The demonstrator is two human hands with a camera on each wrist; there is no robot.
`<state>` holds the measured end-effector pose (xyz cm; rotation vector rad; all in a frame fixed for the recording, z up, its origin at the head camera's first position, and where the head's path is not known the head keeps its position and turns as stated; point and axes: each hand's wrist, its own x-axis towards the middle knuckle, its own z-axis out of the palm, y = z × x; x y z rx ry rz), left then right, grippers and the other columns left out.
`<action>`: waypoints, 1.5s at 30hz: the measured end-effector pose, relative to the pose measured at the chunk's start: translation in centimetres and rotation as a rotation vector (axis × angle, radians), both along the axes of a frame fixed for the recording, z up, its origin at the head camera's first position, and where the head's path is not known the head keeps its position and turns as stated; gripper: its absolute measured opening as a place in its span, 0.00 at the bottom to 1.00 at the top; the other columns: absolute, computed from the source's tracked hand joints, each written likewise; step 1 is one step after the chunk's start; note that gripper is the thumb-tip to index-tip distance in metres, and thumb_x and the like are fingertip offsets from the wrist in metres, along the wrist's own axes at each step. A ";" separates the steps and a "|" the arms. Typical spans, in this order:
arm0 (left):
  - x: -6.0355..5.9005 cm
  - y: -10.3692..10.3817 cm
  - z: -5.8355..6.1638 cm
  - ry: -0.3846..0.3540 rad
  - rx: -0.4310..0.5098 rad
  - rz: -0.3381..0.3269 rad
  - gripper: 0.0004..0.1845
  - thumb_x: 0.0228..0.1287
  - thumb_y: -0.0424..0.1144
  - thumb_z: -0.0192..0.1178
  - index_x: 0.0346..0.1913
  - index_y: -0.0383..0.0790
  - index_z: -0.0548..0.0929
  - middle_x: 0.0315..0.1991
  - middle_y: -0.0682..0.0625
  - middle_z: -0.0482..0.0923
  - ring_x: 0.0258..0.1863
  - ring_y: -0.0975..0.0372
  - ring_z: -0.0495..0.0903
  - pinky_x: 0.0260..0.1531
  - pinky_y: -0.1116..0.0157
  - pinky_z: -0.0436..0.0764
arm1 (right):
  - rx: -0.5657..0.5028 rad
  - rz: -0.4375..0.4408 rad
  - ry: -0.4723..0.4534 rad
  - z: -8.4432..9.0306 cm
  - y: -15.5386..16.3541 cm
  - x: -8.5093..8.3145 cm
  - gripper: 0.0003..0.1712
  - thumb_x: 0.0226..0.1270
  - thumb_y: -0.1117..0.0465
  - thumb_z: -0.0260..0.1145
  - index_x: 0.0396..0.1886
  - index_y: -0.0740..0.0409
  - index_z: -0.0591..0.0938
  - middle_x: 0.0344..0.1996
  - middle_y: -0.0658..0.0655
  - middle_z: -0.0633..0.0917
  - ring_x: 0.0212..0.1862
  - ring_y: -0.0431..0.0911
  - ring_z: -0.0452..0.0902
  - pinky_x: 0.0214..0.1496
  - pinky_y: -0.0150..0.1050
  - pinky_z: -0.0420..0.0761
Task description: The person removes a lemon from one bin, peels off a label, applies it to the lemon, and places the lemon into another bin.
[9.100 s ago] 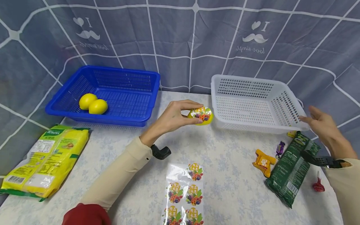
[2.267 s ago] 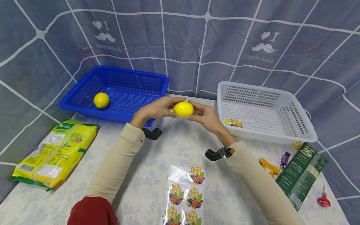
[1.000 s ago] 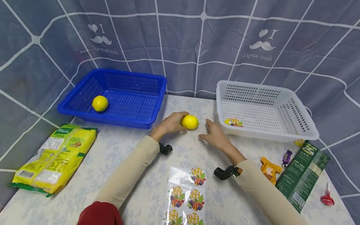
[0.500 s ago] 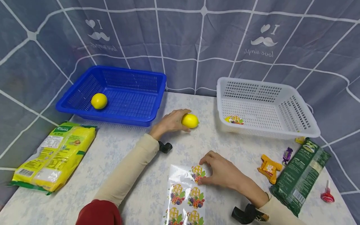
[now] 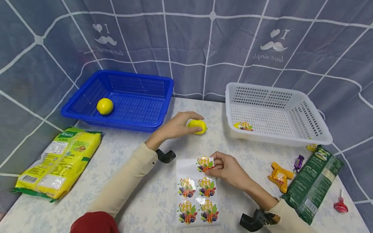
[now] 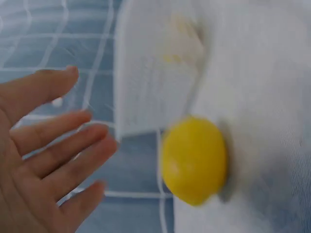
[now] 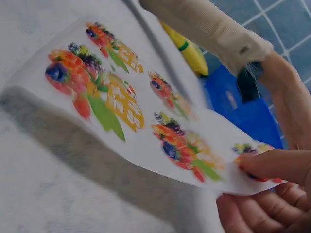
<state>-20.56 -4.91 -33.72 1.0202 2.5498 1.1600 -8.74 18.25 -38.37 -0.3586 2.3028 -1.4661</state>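
Pinching the sticker sheet [image 5: 196, 191]'s far end, right hand [image 5: 230, 170] lifts it; left hand [image 5: 175, 126]'s straight fingers [image 5: 193, 115] touch lemon [image 5: 198, 127].

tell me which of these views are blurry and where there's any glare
Head view: sharp, with glare on the backing of the sticker sheet and bending at the edges. Left wrist view: heavily motion-blurred, the lemon and left hand smeared. Right wrist view: soft, stickers nearest the right hand blurred.
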 end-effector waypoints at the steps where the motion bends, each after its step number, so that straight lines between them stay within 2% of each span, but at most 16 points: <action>1: 0.4 0.0 0.4 -0.024 0.023 -0.043 0.21 0.67 0.42 0.63 0.59 0.36 0.81 0.58 0.44 0.79 0.59 0.56 0.76 0.62 0.56 0.71 | -0.033 -0.016 -0.017 0.2 0.0 -0.1 0.19 0.57 0.61 0.75 0.40 0.62 0.75 0.17 0.48 0.63 0.21 0.39 0.57 0.25 0.30 0.60; 2: 0.9 0.0 0.9 -0.052 0.041 -0.086 0.18 0.67 0.41 0.63 0.57 0.36 0.82 0.55 0.44 0.81 0.56 0.58 0.78 0.60 0.57 0.74 | -0.062 -0.030 -0.032 0.5 0.1 -0.2 0.19 0.58 0.61 0.75 0.41 0.62 0.74 0.16 0.49 0.65 0.21 0.39 0.60 0.25 0.30 0.62; 4: 1.8 0.1 1.5 -0.104 0.057 -0.168 0.15 0.68 0.39 0.63 0.53 0.35 0.85 0.50 0.46 0.84 0.50 0.62 0.82 0.54 0.61 0.78 | -0.104 -0.058 -0.048 1.0 0.1 -0.5 0.20 0.59 0.61 0.74 0.42 0.63 0.74 0.16 0.50 0.73 0.23 0.39 0.71 0.27 0.31 0.73; 6: 2.7 0.2 2.2 -0.144 0.063 -0.233 0.12 0.67 0.36 0.63 0.49 0.34 0.86 0.46 0.47 0.85 0.45 0.64 0.84 0.50 0.66 0.80 | -0.135 -0.071 -0.048 1.6 0.1 -0.6 0.20 0.60 0.61 0.73 0.44 0.65 0.73 0.21 0.55 0.83 0.27 0.44 0.80 0.31 0.38 0.82; 7: 3.0 0.3 2.4 -0.159 0.066 -0.252 0.11 0.67 0.35 0.63 0.48 0.33 0.86 0.45 0.47 0.85 0.43 0.65 0.84 0.48 0.68 0.81 | -0.150 -0.073 -0.046 1.8 0.1 -0.7 0.21 0.61 0.61 0.73 0.45 0.66 0.73 0.25 0.57 0.86 0.30 0.47 0.83 0.33 0.43 0.84; 9: 3.7 0.4 2.8 -0.165 0.062 -0.265 0.10 0.66 0.34 0.64 0.46 0.33 0.87 0.42 0.48 0.86 0.39 0.67 0.85 0.45 0.70 0.81 | -0.154 -0.081 -0.026 2.3 0.1 -0.8 0.22 0.61 0.61 0.73 0.46 0.66 0.72 0.28 0.59 0.87 0.30 0.49 0.85 0.34 0.48 0.85; 12: 4.3 0.5 3.3 -0.140 0.064 -0.247 0.08 0.64 0.32 0.66 0.44 0.33 0.88 0.38 0.50 0.87 0.35 0.69 0.86 0.40 0.70 0.82 | -0.142 -0.093 0.003 2.8 0.1 -0.8 0.23 0.61 0.60 0.73 0.47 0.67 0.72 0.30 0.59 0.88 0.26 0.49 0.83 0.34 0.48 0.85; 17: 4.6 0.5 3.7 -0.067 0.096 -0.184 0.04 0.62 0.32 0.67 0.38 0.35 0.90 0.33 0.52 0.87 0.31 0.69 0.86 0.35 0.70 0.82 | -0.153 -0.137 0.001 3.1 -0.1 -0.7 0.24 0.61 0.60 0.73 0.48 0.67 0.72 0.30 0.59 0.89 0.28 0.47 0.84 0.34 0.47 0.85; 22: 4.6 0.4 4.0 -0.002 0.133 -0.133 0.03 0.61 0.31 0.68 0.34 0.36 0.90 0.31 0.53 0.87 0.30 0.69 0.85 0.34 0.70 0.82 | -0.172 -0.119 -0.033 3.3 0.2 -0.3 0.29 0.62 0.59 0.73 0.56 0.70 0.72 0.32 0.57 0.89 0.31 0.48 0.84 0.38 0.46 0.84; 24: 4.6 0.2 4.1 0.013 0.151 -0.128 0.03 0.61 0.31 0.68 0.34 0.36 0.90 0.32 0.53 0.87 0.31 0.69 0.85 0.37 0.70 0.82 | -0.186 -0.098 -0.044 3.3 0.4 -0.2 0.27 0.62 0.59 0.72 0.54 0.70 0.74 0.29 0.56 0.88 0.32 0.46 0.83 0.40 0.47 0.84; 29: 4.5 0.0 4.3 -0.003 0.165 -0.137 0.03 0.62 0.31 0.67 0.35 0.36 0.90 0.32 0.52 0.87 0.31 0.68 0.85 0.40 0.70 0.82 | -0.207 -0.080 -0.072 3.3 0.4 -0.2 0.17 0.63 0.58 0.71 0.41 0.66 0.77 0.25 0.53 0.85 0.36 0.43 0.82 0.42 0.47 0.85; 36: 4.5 -0.4 4.5 -0.034 0.194 -0.101 0.03 0.62 0.31 0.66 0.36 0.35 0.89 0.34 0.50 0.87 0.33 0.65 0.85 0.40 0.69 0.83 | -0.209 -0.069 -0.146 2.5 0.5 -0.2 0.20 0.63 0.58 0.71 0.46 0.69 0.79 0.33 0.55 0.89 0.41 0.44 0.84 0.41 0.42 0.85; 40: 4.3 -0.8 4.7 -0.046 0.218 -0.098 0.03 0.64 0.31 0.65 0.36 0.36 0.88 0.33 0.51 0.86 0.32 0.62 0.84 0.38 0.67 0.84 | -0.215 -0.042 -0.210 1.5 0.5 0.2 0.22 0.63 0.59 0.71 0.48 0.70 0.77 0.33 0.55 0.89 0.40 0.43 0.84 0.41 0.41 0.85; 45: 4.0 -1.1 4.7 -0.068 0.216 -0.097 0.05 0.66 0.33 0.64 0.38 0.36 0.88 0.33 0.52 0.86 0.33 0.56 0.85 0.36 0.65 0.83 | -0.236 0.002 -0.271 0.0 0.3 0.9 0.20 0.63 0.58 0.72 0.45 0.68 0.76 0.31 0.54 0.88 0.37 0.41 0.83 0.39 0.39 0.85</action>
